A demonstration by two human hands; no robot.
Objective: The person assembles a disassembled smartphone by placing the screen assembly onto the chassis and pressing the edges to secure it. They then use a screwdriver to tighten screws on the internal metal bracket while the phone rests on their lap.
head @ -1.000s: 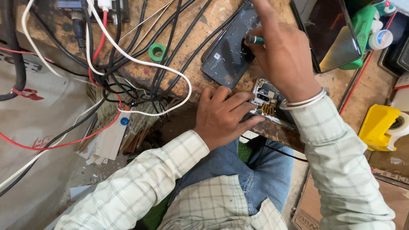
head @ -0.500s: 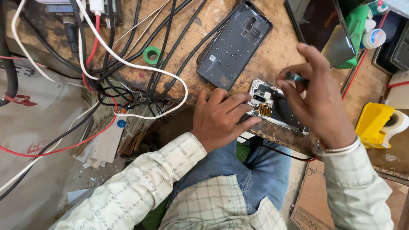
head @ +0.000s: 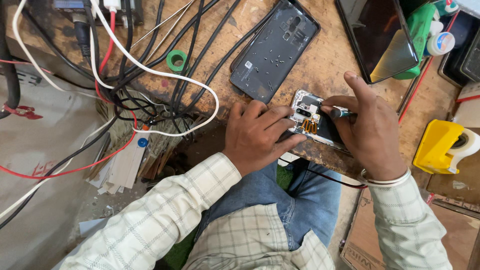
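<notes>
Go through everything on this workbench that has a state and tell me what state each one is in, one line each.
opened phone: back off, circuitry exposed, at the bench edge
back cover: detached, inner side up, small screws lying on it
left hand: pressing the opened phone down
right hand: gripping a screwdriver
screwdriver: tip on the opened phone
second phone: screen dark
tape dispenser: loaded with a roll

Left hand lies flat; right hand curls in a pinching grip.
</notes>
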